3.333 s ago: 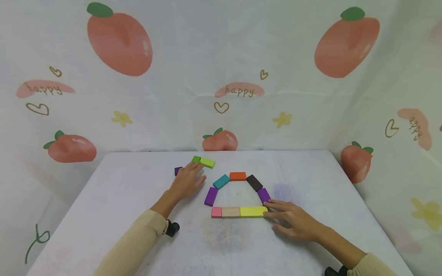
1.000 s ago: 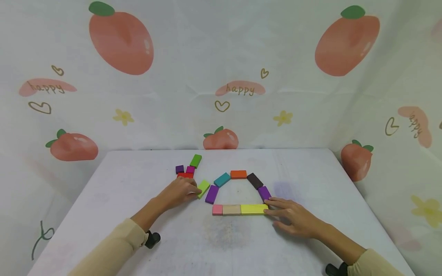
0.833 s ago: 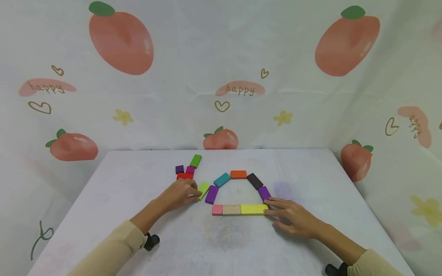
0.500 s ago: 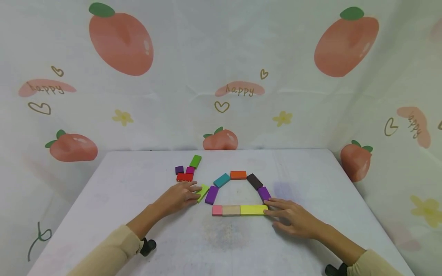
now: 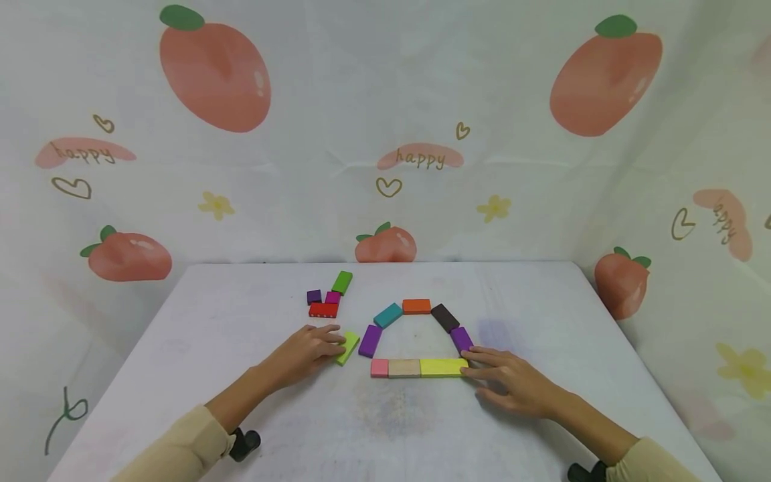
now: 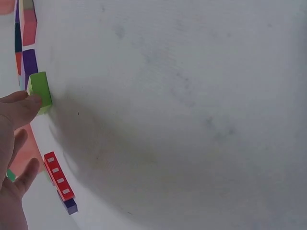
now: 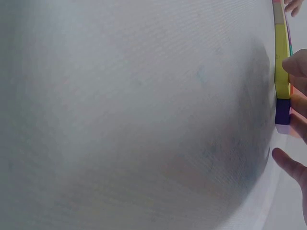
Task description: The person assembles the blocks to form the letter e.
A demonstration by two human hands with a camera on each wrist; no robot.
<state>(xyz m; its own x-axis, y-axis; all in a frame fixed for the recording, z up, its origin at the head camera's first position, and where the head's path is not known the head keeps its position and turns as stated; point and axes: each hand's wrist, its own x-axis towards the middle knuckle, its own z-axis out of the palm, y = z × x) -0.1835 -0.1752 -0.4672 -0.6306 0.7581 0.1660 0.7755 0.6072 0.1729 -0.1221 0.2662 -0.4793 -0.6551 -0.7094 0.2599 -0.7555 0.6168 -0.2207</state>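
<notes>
My left hand (image 5: 304, 353) pinches a lime green block (image 5: 348, 348) between thumb and finger, left of the block outline; the left wrist view shows the thumb on the lime block (image 6: 41, 88). My right hand (image 5: 510, 380) is spread, its fingertips at the right end of a yellow block (image 5: 442, 367) and the lower end of a purple block (image 5: 462, 339). A pink block (image 5: 379, 367) and a beige block (image 5: 404, 367) continue the yellow one's row. Above it arch another purple block (image 5: 370, 341), a teal block (image 5: 388, 315), an orange block (image 5: 416, 306) and a black block (image 5: 444, 317).
Beyond my left hand lie a red block (image 5: 323, 310) with white dots, a magenta block (image 5: 332, 297), a dark purple block (image 5: 314, 296) and a green block (image 5: 342, 282). The white table (image 5: 181, 348) ends at a printed cloth backdrop (image 5: 313, 201).
My left hand has brought the lime block from beside the far green block toward me, lately sliding it down and left, away from the purple block. The right hand stays in place.
</notes>
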